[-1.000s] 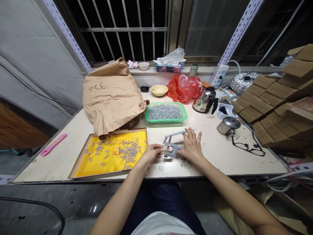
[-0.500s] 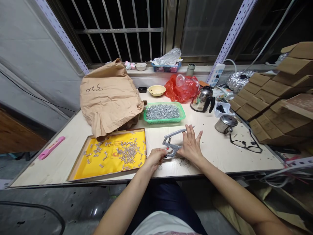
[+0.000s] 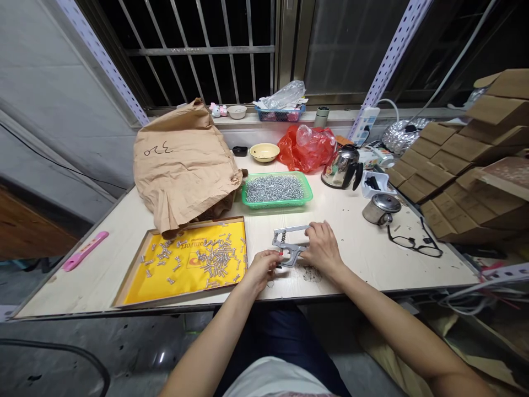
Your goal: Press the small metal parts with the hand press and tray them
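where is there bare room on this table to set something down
Right: bare tabletop between the right hand and the glasses, bar a few specks. Left: between the pink object and the yellow-lined tray. Crowded: the back, from paper bag to kettle, and around the grey hand tool.

On a pale surface below a barred window, a person's right-hand grip holds the handles of grey spring-loaded pliers, while the left-hand grip meets the tool's working end, beside a small red part. At left, metal pieces lie scattered in a yellow-lined tray. Behind stand a brown paper sack, a green basket full of silvery parts, and a steel kettle.
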The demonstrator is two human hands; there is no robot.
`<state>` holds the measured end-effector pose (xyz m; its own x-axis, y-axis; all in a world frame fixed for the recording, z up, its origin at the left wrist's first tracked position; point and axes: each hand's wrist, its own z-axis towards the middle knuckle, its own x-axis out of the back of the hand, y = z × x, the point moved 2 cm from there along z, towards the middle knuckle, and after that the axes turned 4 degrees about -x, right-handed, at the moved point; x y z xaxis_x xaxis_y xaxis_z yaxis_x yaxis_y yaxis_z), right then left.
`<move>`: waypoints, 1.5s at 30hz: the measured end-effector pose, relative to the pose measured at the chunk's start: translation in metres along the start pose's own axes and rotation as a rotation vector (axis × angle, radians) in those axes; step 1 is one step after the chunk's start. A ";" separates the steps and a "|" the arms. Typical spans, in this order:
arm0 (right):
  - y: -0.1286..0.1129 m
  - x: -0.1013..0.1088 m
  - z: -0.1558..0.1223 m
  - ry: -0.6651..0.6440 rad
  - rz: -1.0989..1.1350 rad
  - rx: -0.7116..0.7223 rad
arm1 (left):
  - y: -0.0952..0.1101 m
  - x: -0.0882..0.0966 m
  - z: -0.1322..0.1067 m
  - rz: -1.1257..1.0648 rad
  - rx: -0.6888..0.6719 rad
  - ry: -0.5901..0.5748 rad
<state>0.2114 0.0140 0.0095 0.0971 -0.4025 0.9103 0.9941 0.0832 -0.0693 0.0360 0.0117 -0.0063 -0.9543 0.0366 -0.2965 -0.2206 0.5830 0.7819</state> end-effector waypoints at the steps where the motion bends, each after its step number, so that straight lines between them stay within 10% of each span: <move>1: 0.001 -0.002 0.000 -0.035 -0.005 0.003 | 0.002 0.000 -0.002 -0.052 0.014 0.002; 20: 0.004 -0.001 0.003 0.007 0.020 -0.040 | 0.001 0.005 0.009 0.157 -0.192 0.054; 28: 0.012 -0.009 -0.009 -0.046 0.024 -0.086 | 0.117 0.003 0.081 0.354 -0.583 0.278; 32: 0.015 -0.009 -0.012 -0.046 0.033 -0.102 | 0.151 0.025 0.073 0.647 -0.677 0.277; 39: 0.015 -0.020 -0.013 -0.109 0.049 -0.063 | 0.092 0.085 0.027 0.968 -0.351 0.254; 45: 0.004 -0.019 -0.010 -0.112 0.056 -0.054 | 0.069 0.087 0.031 0.865 -0.332 0.385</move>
<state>0.2137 0.0129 -0.0117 0.1496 -0.2937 0.9441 0.9887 0.0523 -0.1404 -0.0564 0.0802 0.0051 -0.8006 0.0413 0.5977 0.5906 0.2219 0.7758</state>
